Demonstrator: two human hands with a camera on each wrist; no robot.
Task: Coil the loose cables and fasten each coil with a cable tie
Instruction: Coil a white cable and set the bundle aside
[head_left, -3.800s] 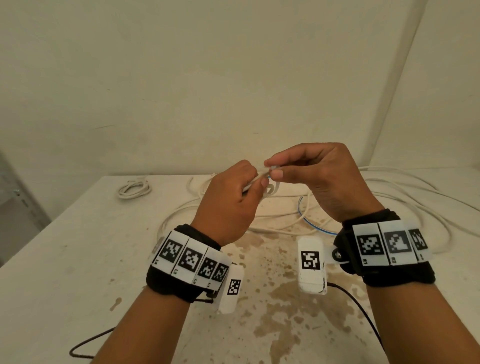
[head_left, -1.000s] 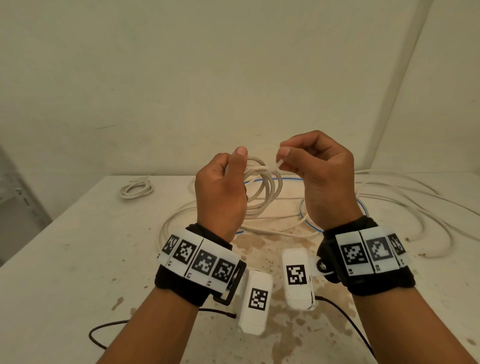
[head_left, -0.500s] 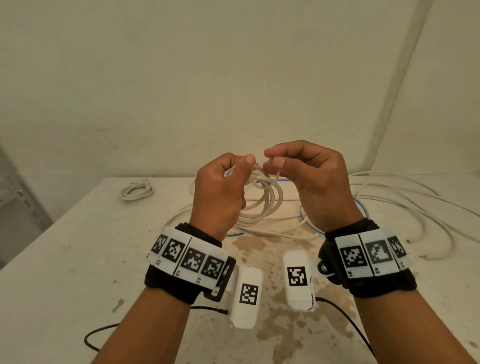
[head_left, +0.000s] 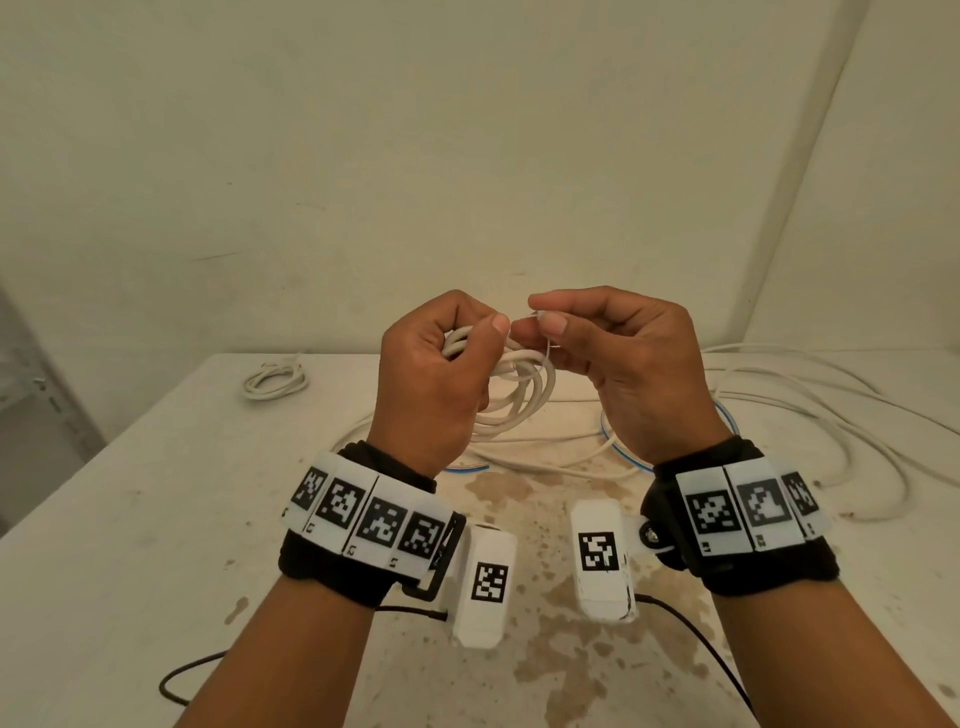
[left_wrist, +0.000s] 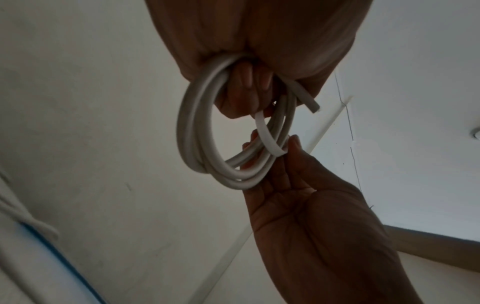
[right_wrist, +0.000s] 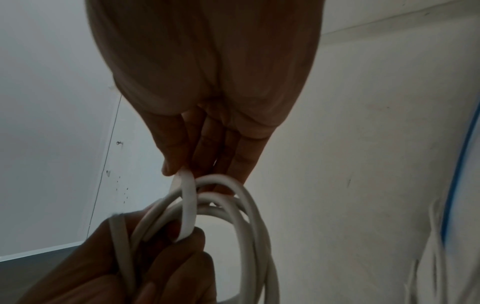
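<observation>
Two hands raised above the table (head_left: 130, 493) from the head: left hand (head_left: 431, 379) fisted round the white coil (head_left: 519, 395), right hand (head_left: 618, 358) pinching the cable tie (head_left: 540, 314), loose cables (head_left: 831, 415) and a finished coil (head_left: 275, 382) lying beyond. From the left wrist, hidden from the head: tie strap (left_wrist: 266, 135) looped round the coil's (left_wrist: 197, 131) strands, cable end (left_wrist: 306, 98) poking free. From the right wrist: strap (right_wrist: 188, 203) spanning from the right fingertips (right_wrist: 171, 166) to the left hand (right_wrist: 116, 267); likely to slip if the pinch loosens, letting turns spring apart.
</observation>
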